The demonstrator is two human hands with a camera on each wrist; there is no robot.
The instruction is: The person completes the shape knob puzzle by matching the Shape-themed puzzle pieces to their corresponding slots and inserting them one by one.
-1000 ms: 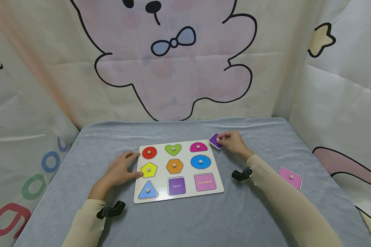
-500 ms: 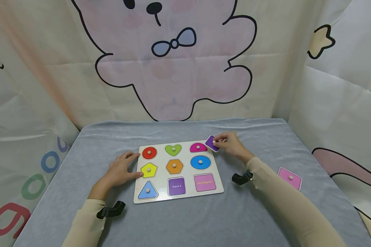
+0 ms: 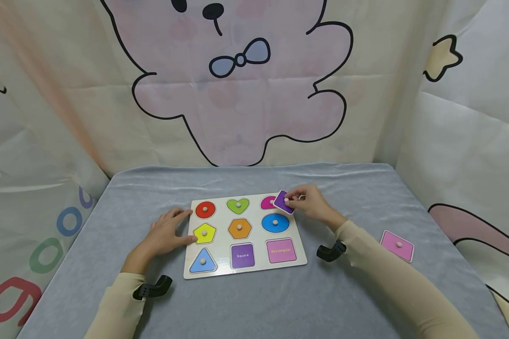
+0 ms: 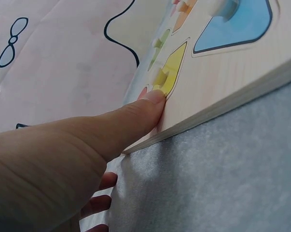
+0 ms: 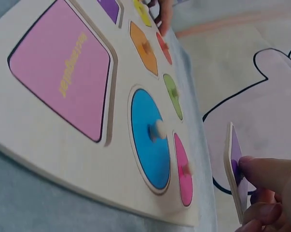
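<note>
My right hand [image 3: 311, 203] pinches the small knob of a purple square puzzle piece [image 3: 281, 203]. The tilted piece hangs above the far right corner of a wooden shape puzzle board [image 3: 222, 235] and partly covers the magenta half circle. In the right wrist view the purple piece [image 5: 234, 169] appears edge-on, clear of the board. My left hand [image 3: 165, 234] lies at the board's left edge. Its thumb [image 4: 135, 116] rests on the board beside the yellow pentagon [image 4: 172, 70], while the other fingers stay off to the side. Purple "Square" [image 3: 242, 255] and pink "Rectangular" [image 3: 281, 250] recesses hold no pieces.
A pink rectangle piece [image 3: 398, 246] with a knob lies on the grey cloth [image 3: 343, 296] at the right. Other knobbed shapes sit in the board, among them a blue oval [image 3: 275, 222] and an orange hexagon [image 3: 239, 228]. Printed curtains [image 3: 237, 108] surround the table.
My right hand has carried the purple square piece left and slightly nearer, from beside the board's far right corner to above the half circle. The left hand and board stay put.
</note>
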